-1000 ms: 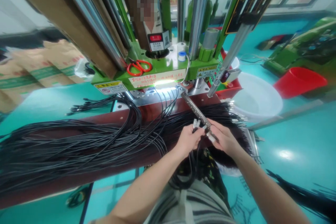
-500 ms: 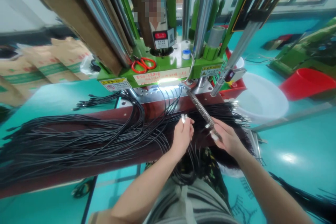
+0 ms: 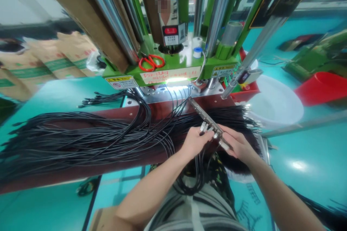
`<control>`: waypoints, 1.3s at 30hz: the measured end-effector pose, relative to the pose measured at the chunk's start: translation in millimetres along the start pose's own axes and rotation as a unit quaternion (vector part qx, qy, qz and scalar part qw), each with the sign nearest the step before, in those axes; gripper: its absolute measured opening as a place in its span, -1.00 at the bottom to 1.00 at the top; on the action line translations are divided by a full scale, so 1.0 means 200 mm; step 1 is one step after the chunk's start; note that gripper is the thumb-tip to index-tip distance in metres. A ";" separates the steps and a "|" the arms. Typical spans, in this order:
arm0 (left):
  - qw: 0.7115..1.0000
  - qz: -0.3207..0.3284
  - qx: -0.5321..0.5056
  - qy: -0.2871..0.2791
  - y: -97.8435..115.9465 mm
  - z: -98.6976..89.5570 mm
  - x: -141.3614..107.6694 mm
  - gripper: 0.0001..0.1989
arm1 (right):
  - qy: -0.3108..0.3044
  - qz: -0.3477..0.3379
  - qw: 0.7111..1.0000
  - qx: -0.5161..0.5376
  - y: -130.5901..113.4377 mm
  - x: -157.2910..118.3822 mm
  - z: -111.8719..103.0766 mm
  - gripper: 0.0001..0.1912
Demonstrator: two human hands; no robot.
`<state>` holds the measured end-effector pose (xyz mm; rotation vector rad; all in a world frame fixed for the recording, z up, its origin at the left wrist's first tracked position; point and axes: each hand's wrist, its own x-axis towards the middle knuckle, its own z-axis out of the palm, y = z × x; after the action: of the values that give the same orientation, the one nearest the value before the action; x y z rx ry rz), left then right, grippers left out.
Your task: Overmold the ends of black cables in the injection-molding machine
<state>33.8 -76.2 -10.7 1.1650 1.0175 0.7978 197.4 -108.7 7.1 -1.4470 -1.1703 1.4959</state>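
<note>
My right hand [image 3: 240, 143] is closed around the near end of a narrow metal bar [image 3: 202, 112] with slots along it, which slants away toward the machine. Silver cable connectors [image 3: 204, 127] stick out of my left hand [image 3: 195, 141], whose fingers pinch them against the bar's side. Whether any connector is seated in a slot is hard to make out. Black cables [image 3: 200, 175] loop down from the hands over my lap. Under both hands, a large bundle of black cables [image 3: 108, 139] lies along the dark red table [image 3: 119, 114].
Ahead stands a green press machine [image 3: 169, 68] with red-handled scissors [image 3: 151, 63] and a spool [image 3: 197, 52] on its ledge. Thin cables run into its lit opening. To the right are a white tub [image 3: 282, 101] and a red bucket [image 3: 320, 88]. Paper sacks [image 3: 48, 57] stand left.
My left hand has moved right with the connectors and now meets the metal bar. The bar has come slightly nearer to me, its far end away from the machine's plate.
</note>
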 end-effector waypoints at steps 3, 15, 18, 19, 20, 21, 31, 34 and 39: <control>1.000 0.016 -0.006 0.003 0.00 0.00 -0.01 -0.70 | -0.002 -0.057 0.997 -0.055 0.01 0.00 0.00 -0.47; 0.995 0.023 -0.034 0.096 0.00 -0.04 -0.03 -0.64 | 0.020 -0.001 0.999 0.029 -0.01 0.00 0.02 -0.44; 0.995 0.023 -0.047 0.084 0.00 -0.04 -0.04 -0.69 | 0.002 0.007 1.000 0.023 -0.02 0.00 0.02 -0.46; 0.996 0.032 -0.030 0.081 0.00 -0.04 -0.04 -0.70 | -0.006 0.011 1.000 0.021 -0.02 0.00 0.01 -0.46; 0.996 0.044 -0.008 0.081 0.00 -0.04 -0.04 -0.71 | -0.013 0.014 1.000 0.019 -0.02 0.00 0.01 -0.45; 0.995 0.056 0.014 0.085 0.01 -0.04 -0.04 -0.72 | -0.020 0.018 0.999 0.018 -0.02 0.00 0.01 -0.45; 0.994 0.011 -0.012 0.107 -0.01 -0.05 -0.04 -0.68 | -0.054 0.013 0.998 -0.008 0.03 0.03 -0.05 -0.37; 0.995 0.004 -0.020 0.098 -0.02 -0.05 -0.04 -0.69 | -0.059 0.013 0.998 -0.008 0.03 0.03 -0.05 -0.39; 0.993 0.023 0.009 0.120 0.00 -0.05 -0.05 -0.68 | -0.075 -0.034 0.996 -0.041 -0.01 0.03 -0.04 -0.49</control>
<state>20.4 -82.5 -10.1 1.1302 1.2010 0.9833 205.5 -102.1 7.1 -1.3534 -1.3732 1.5468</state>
